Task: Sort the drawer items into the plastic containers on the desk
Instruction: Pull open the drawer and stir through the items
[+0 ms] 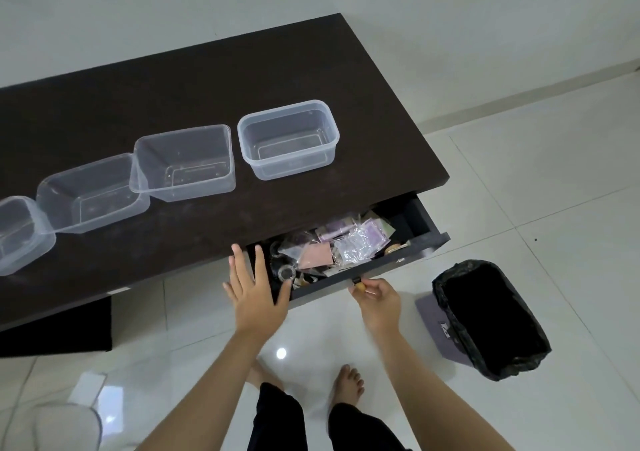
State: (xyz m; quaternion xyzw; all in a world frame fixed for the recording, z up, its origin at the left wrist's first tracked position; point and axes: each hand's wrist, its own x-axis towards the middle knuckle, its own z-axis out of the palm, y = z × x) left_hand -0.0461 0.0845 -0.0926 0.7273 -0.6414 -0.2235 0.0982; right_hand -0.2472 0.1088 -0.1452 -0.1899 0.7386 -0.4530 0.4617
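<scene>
We note the drawer (398, 260) pulled open below the dark desk (207, 79), at 5 o'clock from the four clear plastic containers (289, 138) lined up on top, and crowded with small plastic packets (356, 246). Our right hand (375, 300) pinches the drawer knob (356, 280). Our left hand (254, 293) hovers spread and empty over the drawer's left end.
</scene>
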